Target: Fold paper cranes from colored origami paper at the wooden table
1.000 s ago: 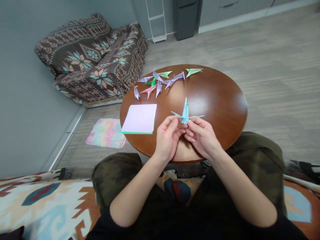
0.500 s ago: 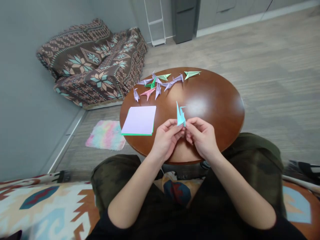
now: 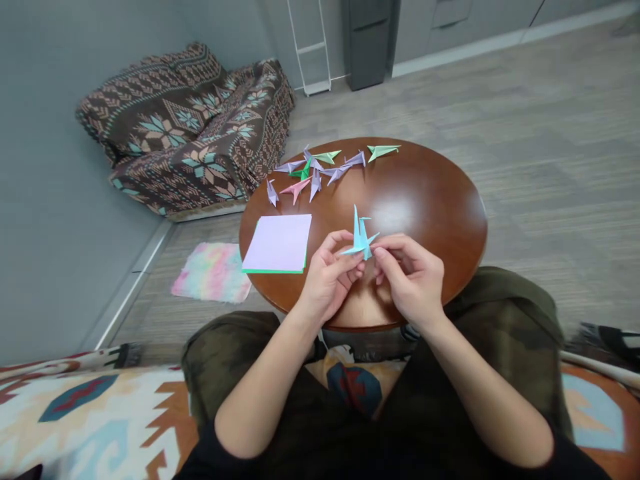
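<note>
The light blue origami crane [image 3: 361, 237] is up in the air over the near half of the bench [image 3: 430, 227], its pointed neck and tail standing upward and one wing reaching out to the left. From where I sit, the grip on both sides reads as closed on it. The right hand [image 3: 411, 280] clamps the crane from the right, with its fingertips [image 3: 379, 252] pinching the folded body, while the left hand [image 3: 327, 277] curls in from the other side, directly beneath the outstretched wing. The hands are close together, just above the near rim of the bench. To the left of the hands on the bench lies a square stack of lilac paper [image 3: 277, 243], a green sheet [image 3: 273, 271] showing along its near edge. Toward the far rim of the bench sits a loose group of folded paper cranes [image 3: 320, 170], mostly lilac, with a pink crane [image 3: 295, 190] among them and a pale green crane [image 3: 383, 152] at the right end. Off the bench to the left, a tie-dye cloth [image 3: 213, 272] lies on the floor [image 3: 525, 187], and beyond it a patterned brown blanket [image 3: 185, 140] is heaped against the wall [image 3: 65, 200].
</note>
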